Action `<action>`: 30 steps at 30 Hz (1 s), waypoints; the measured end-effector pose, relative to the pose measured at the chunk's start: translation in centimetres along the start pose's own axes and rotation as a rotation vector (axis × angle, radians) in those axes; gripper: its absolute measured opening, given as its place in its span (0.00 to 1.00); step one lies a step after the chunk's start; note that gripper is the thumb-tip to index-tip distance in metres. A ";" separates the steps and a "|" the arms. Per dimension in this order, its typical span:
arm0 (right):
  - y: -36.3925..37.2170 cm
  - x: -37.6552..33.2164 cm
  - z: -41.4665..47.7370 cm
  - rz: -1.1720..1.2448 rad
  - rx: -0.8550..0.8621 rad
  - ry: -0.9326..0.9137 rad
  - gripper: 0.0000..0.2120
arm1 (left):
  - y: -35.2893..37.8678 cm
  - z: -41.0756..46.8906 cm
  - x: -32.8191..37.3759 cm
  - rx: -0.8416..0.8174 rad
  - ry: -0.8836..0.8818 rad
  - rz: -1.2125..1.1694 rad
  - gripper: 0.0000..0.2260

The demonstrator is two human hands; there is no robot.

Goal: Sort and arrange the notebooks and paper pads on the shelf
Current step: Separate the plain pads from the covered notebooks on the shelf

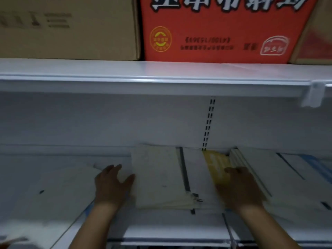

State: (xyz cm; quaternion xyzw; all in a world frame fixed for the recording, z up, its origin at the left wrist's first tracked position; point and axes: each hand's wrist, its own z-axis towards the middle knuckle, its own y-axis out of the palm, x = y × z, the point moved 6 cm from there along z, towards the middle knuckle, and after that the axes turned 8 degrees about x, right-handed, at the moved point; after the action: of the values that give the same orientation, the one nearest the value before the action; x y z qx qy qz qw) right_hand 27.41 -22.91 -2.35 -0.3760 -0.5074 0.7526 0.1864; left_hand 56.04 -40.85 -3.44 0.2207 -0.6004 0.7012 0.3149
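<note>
A cream stack of paper pads (159,178) lies flat on the white shelf (53,159), near the middle. My left hand (112,184) rests with spread fingers against the stack's left edge. To the right lies a yellow notebook (216,164), partly covered by my right hand (240,187), which presses flat on it. More white pads (260,164) are stacked just right of that hand. A white pad (195,175) lies between the cream stack and the yellow notebook. The frame is blurred.
Above, the upper shelf board (161,76) carries a brown carton (68,27) and a red printed carton (221,29). A slotted upright (209,123) runs down the back panel. Blue-edged pads (312,166) lie at the far right; pale sheets (59,182) lie at the left.
</note>
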 end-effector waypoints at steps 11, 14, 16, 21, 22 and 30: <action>8.3 -25.4 -12.1 0.411 -0.468 -0.713 0.19 | -12.0 -4.1 -13.8 0.148 -0.314 0.535 0.20; 11.5 -26.8 -13.7 0.155 -0.549 -0.700 0.35 | -13.4 -5.2 -15.0 0.182 -0.329 0.487 0.22; 12.8 -26.7 -14.4 0.028 -0.575 -0.685 0.50 | -14.2 -5.7 -16.6 0.149 -0.410 0.435 0.25; 14.0 -26.9 -13.2 0.042 -0.690 -0.480 0.62 | -15.1 -6.9 -19.1 0.047 -0.631 -0.042 0.25; 14.1 -26.9 -13.4 0.048 -0.689 -0.473 0.61 | -14.9 -7.1 -19.1 0.026 -0.650 -0.118 0.22; 10.9 -25.7 -13.4 0.232 -0.611 -0.476 0.22 | -15.1 -5.4 -15.2 0.192 -0.526 -0.480 0.14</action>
State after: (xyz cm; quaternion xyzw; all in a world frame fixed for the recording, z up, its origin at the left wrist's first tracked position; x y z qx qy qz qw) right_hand 55.31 -36.09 -5.19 -0.2839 -0.6909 0.6493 -0.1428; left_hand 77.77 -37.04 -4.28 0.5565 -0.5235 0.5798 0.2829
